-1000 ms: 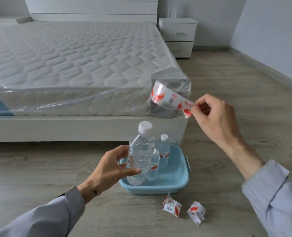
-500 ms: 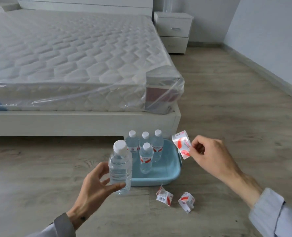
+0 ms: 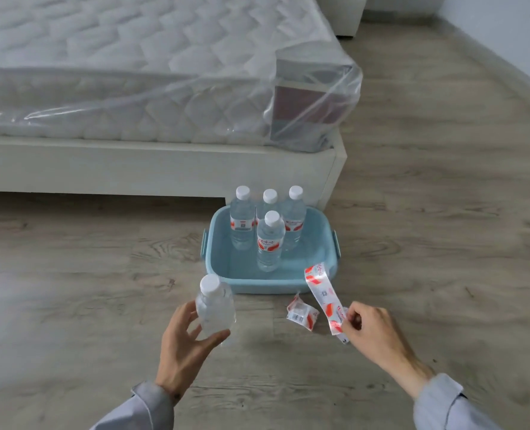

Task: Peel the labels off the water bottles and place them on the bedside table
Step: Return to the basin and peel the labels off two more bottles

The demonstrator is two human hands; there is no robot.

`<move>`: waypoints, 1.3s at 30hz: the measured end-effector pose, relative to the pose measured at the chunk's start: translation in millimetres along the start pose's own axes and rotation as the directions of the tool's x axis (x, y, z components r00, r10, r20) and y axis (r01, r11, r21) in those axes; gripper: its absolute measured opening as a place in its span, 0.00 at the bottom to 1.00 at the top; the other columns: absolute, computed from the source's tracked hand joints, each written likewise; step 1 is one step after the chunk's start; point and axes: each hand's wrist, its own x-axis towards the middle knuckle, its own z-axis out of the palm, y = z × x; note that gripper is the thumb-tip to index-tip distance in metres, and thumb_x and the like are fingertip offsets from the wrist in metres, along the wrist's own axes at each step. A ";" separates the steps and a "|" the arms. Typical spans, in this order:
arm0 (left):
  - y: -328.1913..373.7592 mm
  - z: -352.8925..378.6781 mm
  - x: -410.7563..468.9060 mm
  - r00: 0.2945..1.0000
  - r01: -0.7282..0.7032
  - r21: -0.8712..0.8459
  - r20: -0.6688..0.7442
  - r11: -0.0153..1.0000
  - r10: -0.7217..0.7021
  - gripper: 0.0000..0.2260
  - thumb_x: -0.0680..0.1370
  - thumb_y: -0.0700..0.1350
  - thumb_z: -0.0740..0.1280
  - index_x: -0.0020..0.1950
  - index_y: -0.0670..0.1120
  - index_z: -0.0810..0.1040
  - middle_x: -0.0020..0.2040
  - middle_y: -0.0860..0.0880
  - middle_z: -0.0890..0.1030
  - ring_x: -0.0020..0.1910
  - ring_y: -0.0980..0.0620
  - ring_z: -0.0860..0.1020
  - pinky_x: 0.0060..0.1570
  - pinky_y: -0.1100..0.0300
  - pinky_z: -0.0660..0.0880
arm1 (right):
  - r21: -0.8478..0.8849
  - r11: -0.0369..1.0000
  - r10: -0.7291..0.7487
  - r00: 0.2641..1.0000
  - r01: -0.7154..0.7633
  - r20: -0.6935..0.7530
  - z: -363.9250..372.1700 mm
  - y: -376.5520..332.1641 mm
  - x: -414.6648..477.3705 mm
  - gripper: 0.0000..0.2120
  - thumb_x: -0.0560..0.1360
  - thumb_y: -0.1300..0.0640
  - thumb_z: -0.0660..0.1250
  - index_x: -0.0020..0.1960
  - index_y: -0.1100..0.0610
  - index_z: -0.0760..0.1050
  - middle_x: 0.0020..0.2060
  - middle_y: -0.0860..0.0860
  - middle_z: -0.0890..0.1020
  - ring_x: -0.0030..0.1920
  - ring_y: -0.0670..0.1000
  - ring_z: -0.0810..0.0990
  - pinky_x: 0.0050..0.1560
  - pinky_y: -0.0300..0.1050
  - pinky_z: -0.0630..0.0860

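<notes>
My left hand (image 3: 184,339) is wrapped around the bare water bottle (image 3: 215,308), thumb in front and fingers behind, holding it upright just above the floor. A second ago that bottle sat higher, in front of the blue basin (image 3: 270,274); now it has come down and toward me, short of the basin's near wall. My right hand (image 3: 369,332) pinches the peeled label (image 3: 322,294) by its lower end between thumb and forefinger, and the strip stands up and away from the hand, toward the basin's right corner. Earlier I had that label raised up by the mattress; it has dropped to floor level, just right of a crumpled label (image 3: 301,315) already lying there. A second discarded label seen before is now hidden behind the hand, so I cannot tell where it sits.

So this bottle's peel is finished, I judge. Beyond my left hand, four labelled bottles (image 3: 268,240) stand in the basin, untouched. The bedside table (image 3: 338,17) is well beyond both hands, only its lower edge in view. What remains is dropping the label and carrying the bare bottle over.
</notes>
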 end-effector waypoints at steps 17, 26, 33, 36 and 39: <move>-36.2 -24.3 22.1 0.988 0.030 0.024 -0.150 0.999 -0.027 0.27 0.59 0.54 0.83 0.55 0.65 0.78 0.61 0.42 0.79 0.61 0.39 0.81 0.65 0.41 0.78 | -0.196 0.949 0.291 0.924 -0.246 0.249 36.7 38.3 -1.0 0.11 0.74 0.46 0.69 0.38 0.53 0.78 0.39 0.51 0.87 0.46 0.58 0.86 0.39 0.43 0.75; 2.0 -25.3 4.1 0.967 -0.131 0.149 -0.199 0.980 0.159 0.39 0.64 0.56 0.87 0.71 0.61 0.73 0.69 0.51 0.78 0.69 0.49 0.78 0.70 0.58 0.75 | -0.066 0.982 0.179 0.982 -0.175 0.054 11.6 9.3 6.4 0.04 0.74 0.56 0.72 0.47 0.48 0.81 0.37 0.40 0.83 0.44 0.49 0.85 0.42 0.40 0.77; 99.1 7.8 13.4 0.770 -0.529 0.408 -0.138 0.744 0.623 0.26 0.73 0.51 0.77 0.69 0.45 0.78 0.65 0.53 0.77 0.67 0.60 0.75 0.69 0.68 0.69 | 0.080 0.993 -0.073 0.992 0.082 -0.104 -19.5 -43.6 34.8 0.09 0.76 0.62 0.75 0.56 0.58 0.82 0.46 0.49 0.86 0.41 0.45 0.84 0.40 0.34 0.80; 112.2 39.4 29.1 0.806 -0.534 0.381 -0.039 0.755 0.590 0.20 0.74 0.43 0.78 0.65 0.46 0.80 0.62 0.54 0.79 0.63 0.62 0.77 0.64 0.70 0.71 | 0.103 0.975 -0.176 0.969 0.195 -0.175 -28.9 -75.5 52.7 0.08 0.76 0.59 0.74 0.55 0.56 0.83 0.45 0.48 0.85 0.39 0.45 0.83 0.42 0.40 0.81; 101.4 66.2 54.0 0.908 -0.407 0.373 0.061 0.834 0.415 0.20 0.75 0.40 0.80 0.66 0.43 0.81 0.61 0.51 0.81 0.60 0.55 0.80 0.63 0.59 0.76 | 0.125 0.948 -0.265 0.943 0.293 -0.201 -30.6 -106.9 78.0 0.08 0.76 0.58 0.74 0.55 0.56 0.82 0.45 0.47 0.84 0.39 0.46 0.83 0.44 0.44 0.83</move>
